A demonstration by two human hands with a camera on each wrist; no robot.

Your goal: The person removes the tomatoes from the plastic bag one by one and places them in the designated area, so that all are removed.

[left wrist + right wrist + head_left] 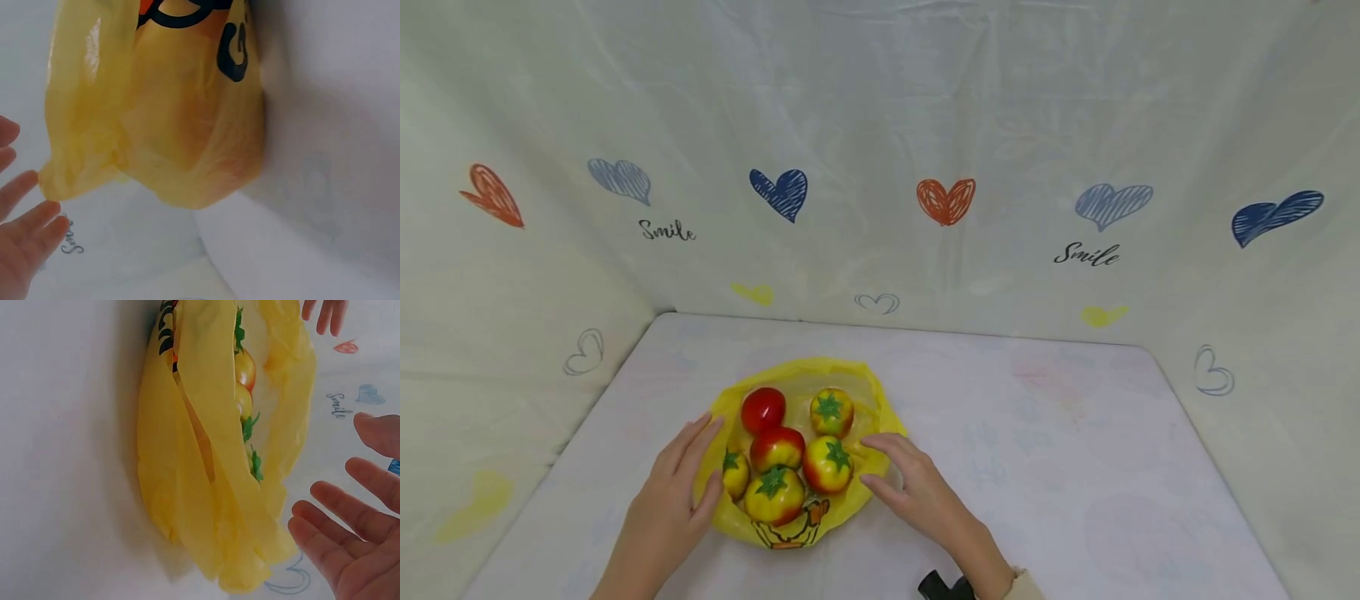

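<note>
A yellow plastic bag (808, 371) sits with its mouth wide and its rim spread on the table. Inside lie several red and yellow toy tomatoes (828, 465), most topped with green leaves; one plain red fruit (763, 410) is at the back left. My left hand (673, 492) is at the bag's left rim, fingers loosely extended, holding nothing. Across from it, my right hand (917, 487) is by the right rim with fingers and thumb apart. In the right wrist view that hand (350, 531) is beside the bag (212, 425), fingers relaxed.
The white table (1037, 467) extends to the right of the bag. A pale curtain (865, 100) printed with hearts hangs behind and along both sides. A black object (946, 586) shows beside the right wrist at the bottom edge.
</note>
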